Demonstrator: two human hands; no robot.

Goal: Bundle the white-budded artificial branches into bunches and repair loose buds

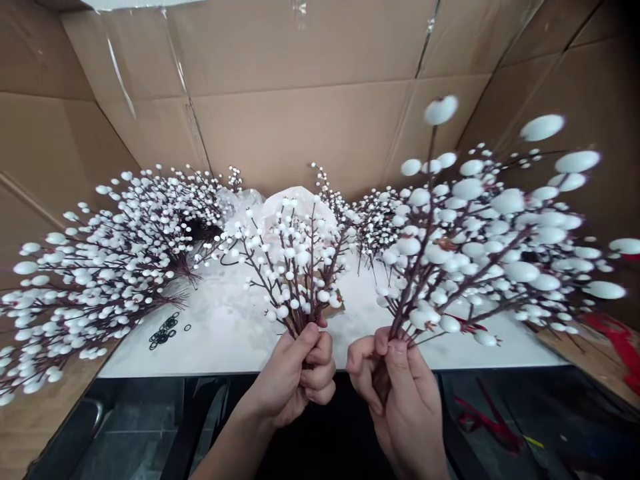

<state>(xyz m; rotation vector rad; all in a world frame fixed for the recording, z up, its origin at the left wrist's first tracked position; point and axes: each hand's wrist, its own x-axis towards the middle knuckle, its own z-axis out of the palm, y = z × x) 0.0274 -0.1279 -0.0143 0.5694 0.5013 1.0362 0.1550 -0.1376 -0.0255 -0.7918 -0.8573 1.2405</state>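
Cardboard enclosure (310, 127), berry stems (303, 259) (473, 250) in both hands (303, 373) (403, 383)

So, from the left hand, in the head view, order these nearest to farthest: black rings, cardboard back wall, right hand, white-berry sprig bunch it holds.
From the left hand:
1. White-berry sprig bunch: in its grip.
2. Right hand: just to the right.
3. Black rings: on the table, left.
4. Cardboard back wall: behind the table.
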